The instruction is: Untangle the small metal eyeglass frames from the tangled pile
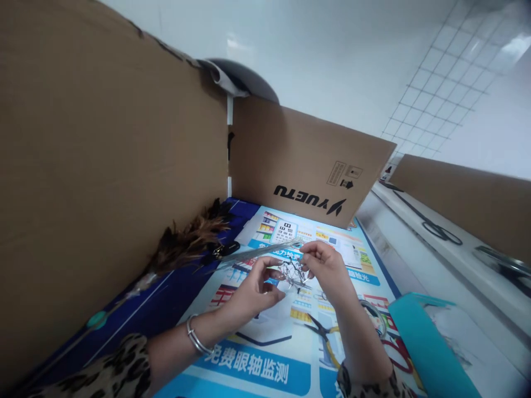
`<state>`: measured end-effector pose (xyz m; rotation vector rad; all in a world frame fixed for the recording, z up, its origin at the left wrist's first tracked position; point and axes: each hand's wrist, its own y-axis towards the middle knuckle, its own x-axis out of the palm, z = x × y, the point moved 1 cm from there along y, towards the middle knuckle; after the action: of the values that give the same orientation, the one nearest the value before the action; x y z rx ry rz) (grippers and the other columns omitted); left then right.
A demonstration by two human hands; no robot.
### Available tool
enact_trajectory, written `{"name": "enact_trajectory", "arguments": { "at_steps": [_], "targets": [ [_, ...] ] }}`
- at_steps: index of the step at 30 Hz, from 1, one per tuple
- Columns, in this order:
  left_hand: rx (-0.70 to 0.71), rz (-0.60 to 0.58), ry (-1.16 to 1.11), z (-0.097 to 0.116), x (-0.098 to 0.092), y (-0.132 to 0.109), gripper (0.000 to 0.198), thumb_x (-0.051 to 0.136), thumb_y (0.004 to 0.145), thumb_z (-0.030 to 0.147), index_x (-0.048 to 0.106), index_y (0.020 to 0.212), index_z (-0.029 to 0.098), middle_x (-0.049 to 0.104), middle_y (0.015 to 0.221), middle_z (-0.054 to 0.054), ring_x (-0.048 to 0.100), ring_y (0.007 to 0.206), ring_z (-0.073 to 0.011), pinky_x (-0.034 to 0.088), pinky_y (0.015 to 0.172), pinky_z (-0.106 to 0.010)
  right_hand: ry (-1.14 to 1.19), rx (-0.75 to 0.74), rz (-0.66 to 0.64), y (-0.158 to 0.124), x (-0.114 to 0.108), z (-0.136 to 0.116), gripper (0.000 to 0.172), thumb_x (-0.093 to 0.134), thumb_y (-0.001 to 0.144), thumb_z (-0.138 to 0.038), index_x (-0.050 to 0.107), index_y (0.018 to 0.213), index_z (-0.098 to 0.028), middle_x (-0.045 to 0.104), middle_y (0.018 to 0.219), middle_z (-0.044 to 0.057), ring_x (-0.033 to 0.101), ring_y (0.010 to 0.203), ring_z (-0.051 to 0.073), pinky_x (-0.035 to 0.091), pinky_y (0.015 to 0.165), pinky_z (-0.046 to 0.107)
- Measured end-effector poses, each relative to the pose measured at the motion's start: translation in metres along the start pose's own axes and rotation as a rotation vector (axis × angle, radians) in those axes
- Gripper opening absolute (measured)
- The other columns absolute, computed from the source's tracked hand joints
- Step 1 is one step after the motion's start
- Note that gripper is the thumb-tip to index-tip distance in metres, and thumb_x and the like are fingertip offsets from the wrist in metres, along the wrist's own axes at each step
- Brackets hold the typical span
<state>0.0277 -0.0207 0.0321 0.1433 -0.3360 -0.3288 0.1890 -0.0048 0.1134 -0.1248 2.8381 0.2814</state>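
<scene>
Centrally, an openwork cluster of silvery wire (293,275) with small dark bits lies between the two bare hands, above a mat printed with Chinese lettering (246,362). The right hand (326,268) brings thumb and forefinger together at the cluster's upper right edge, apparently pinching a strand. The left hand (259,290) is curled at the opposite side, forefinger near or against the wire and thumb set apart below; whether it grips cannot be told. By its look, the cluster is light and springy: single strands should bend readily, while the loops are liable to snag or lose shape under a squeeze. Thin, smooth wire may also slip between fingertips, so the denser middle would seem the safer hold, with the outer ends taken one at a time. Just behind lies a bundle of straight silvery strands (265,251), whose make is too blurred to tell. Yellow-handled pliers (326,334) lie near the right forearm, the brown feathers (186,237) beside the left cardboard panel (112,149).
</scene>
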Motion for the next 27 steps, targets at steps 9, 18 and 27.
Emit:
{"name": "enact_trajectory", "arguments": {
  "at_steps": [9,18,27],
  "targets": [
    [0.099,-0.069,0.108,0.031,0.05,0.006,0.04,0.068,0.071,0.022,0.046,0.105,0.021,0.052,0.103,-0.006,0.05,0.096,-0.021,0.043,0.074,-0.03,0.109,-0.099,0.067,-0.008,-0.032,-0.007,0.013,0.051,0.072,-0.018,0.059,0.081,-0.02,0.05,0.061,-0.004,0.042,0.05,0.008,0.035,0.042,0.018],
    [0.154,-0.009,0.134,0.034,0.078,0.024,0.017,0.068,0.068,0.02,0.052,0.067,0.016,0.053,0.1,-0.003,0.047,0.095,-0.0192,0.036,0.08,-0.027,0.232,-0.165,0.083,-0.03,-0.071,-0.008,0.014,0.049,0.073,-0.018,0.059,0.082,-0.018,0.052,0.065,-0.003,0.04,0.05,0.007,0.031,0.043,0.018],
    [0.119,-0.025,0.032,0.031,0.069,0.033,0.016,0.063,0.073,0.018,0.05,0.065,0.016,0.053,0.091,-0.003,0.047,0.084,-0.0163,0.034,0.079,-0.029,0.303,-0.106,0.048,-0.032,-0.084,0.004,0.013,0.05,0.075,-0.025,0.056,0.083,-0.018,0.042,0.059,-0.006,0.036,0.049,0.007,0.03,0.042,0.018]
  ]
}}
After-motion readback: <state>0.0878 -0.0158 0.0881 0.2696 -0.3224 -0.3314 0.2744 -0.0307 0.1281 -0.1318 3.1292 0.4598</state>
